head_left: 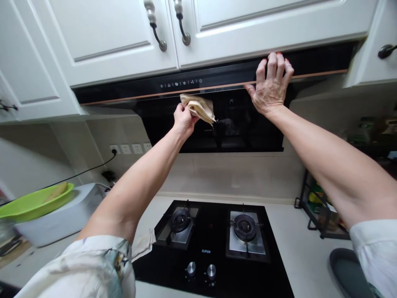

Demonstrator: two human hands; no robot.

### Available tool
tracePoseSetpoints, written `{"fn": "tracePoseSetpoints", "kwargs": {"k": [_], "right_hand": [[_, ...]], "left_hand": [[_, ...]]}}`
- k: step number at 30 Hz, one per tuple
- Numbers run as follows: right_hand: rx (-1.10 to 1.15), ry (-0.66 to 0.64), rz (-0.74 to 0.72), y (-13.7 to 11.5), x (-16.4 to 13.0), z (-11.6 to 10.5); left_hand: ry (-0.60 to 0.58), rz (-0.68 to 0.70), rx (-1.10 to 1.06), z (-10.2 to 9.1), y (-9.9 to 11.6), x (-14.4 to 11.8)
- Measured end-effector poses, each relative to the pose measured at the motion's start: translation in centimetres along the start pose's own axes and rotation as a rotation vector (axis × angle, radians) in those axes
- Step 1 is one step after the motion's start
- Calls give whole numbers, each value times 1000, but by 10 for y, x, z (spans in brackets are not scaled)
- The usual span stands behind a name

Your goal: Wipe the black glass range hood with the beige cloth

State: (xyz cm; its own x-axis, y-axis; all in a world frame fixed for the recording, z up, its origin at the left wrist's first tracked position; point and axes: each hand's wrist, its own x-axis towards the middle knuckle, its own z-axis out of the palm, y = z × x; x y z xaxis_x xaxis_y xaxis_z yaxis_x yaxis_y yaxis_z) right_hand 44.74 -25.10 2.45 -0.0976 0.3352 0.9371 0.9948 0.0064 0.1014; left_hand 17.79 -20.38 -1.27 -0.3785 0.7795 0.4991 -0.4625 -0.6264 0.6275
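Bunching a soft, limp beige rag (198, 108) in closed fingers, the left hand (183, 120) presses it under the range hood (217, 78), while the right hand (271, 87) lies spread on the hood's front edge.

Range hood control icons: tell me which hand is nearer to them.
Left. The left hand, holding a cloth, is just below the control icons. The right hand rests flat on the hood's front edge, well off to their right.

Both arms raised, left hand (183, 120) fisted, right hand (272, 87) flat, fingers (273, 64) spread
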Motion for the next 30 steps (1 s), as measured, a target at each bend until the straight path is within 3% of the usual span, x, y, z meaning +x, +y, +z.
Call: {"fn": "tracePoseSetpoints", "kwargs": {"k": [6,8,11,15,19,22,25,30], "right_hand": [[-73,2,-22,14,2,10],[-146,-37,-64,21,3,1],[-261,-133,-248,21,5,-22],[-309,-224,-436,-10,6,-38],[-287,-221,-441,-61,14,-31],[-293,-218,-442,-81,20,-25],[-341,-222,-405,-77,21,-24],[-403,-246,-310,-33,13,-27]], "left_hand": [[47,-48,-116,-23,4,18],[43,-71,-133,-29,4,22],[45,-117,-167,-29,3,23],[0,-160,-226,-14,1,20],[-35,-191,-252,5,-3,13],[-59,-224,-271,17,-5,8],[-94,-246,-291,27,-7,3],[-136,-288,-318,42,-10,-9]]}}
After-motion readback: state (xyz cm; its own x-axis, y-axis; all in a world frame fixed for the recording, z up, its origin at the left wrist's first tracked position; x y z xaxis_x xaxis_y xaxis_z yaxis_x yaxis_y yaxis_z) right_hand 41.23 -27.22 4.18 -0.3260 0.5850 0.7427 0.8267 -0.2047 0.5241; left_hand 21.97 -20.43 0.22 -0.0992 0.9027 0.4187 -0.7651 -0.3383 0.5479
